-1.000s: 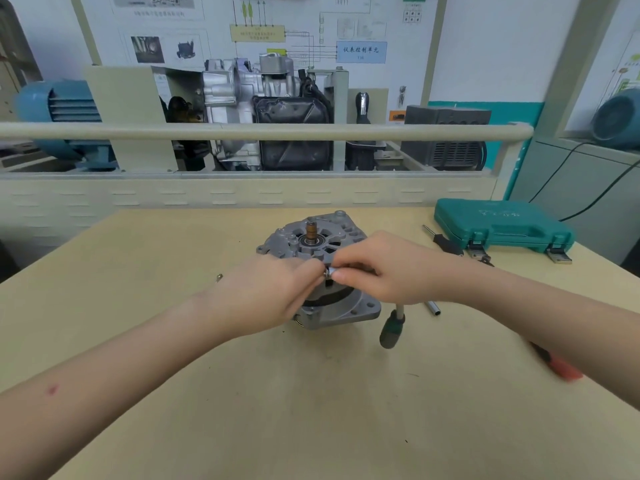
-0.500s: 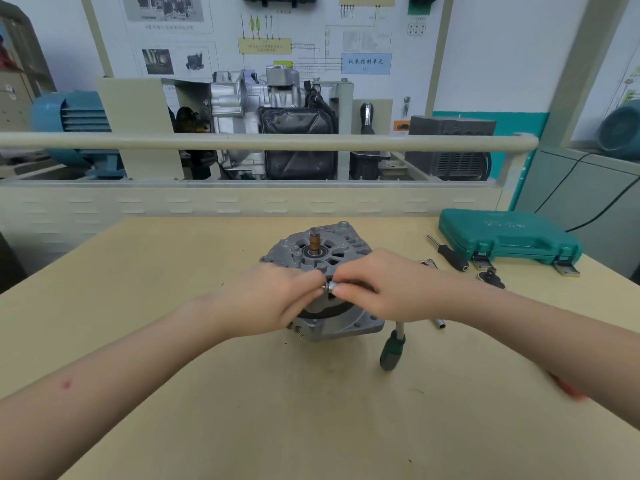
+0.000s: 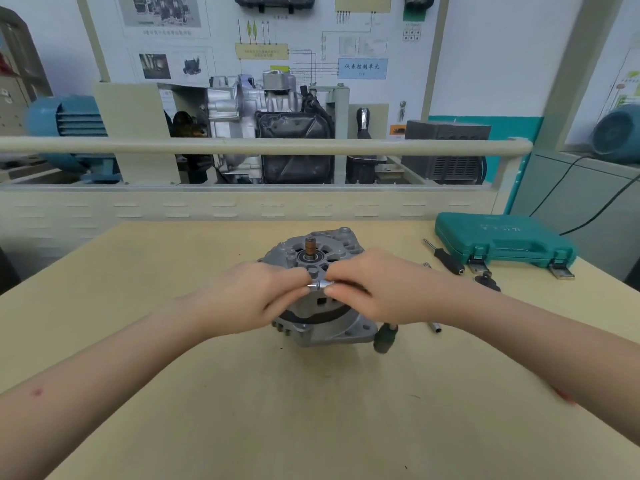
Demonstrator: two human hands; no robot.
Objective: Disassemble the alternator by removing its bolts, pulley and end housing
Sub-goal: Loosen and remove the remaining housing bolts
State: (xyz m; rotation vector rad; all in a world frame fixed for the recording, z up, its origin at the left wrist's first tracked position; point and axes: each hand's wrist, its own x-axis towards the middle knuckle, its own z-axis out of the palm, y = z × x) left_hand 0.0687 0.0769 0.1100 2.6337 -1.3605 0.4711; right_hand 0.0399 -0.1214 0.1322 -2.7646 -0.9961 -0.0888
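Sitting mid-counter (image 3: pixel 173 341), the alternator (image 3: pixel 322 323) shows a bare shaft (image 3: pixel 309 247), so the pulley seems already off; the housing halves look joined, so that separation remains. Above it, left hand (image 3: pixel 256 299) and right hand (image 3: pixel 374 289) together pinch a small metal socket (image 3: pixel 320 285). A tool case (image 3: pixel 502 239) lies well right.

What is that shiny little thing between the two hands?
A small silver metal piece, pinched from both sides by the left hand and right hand, above the alternator, in the head view.
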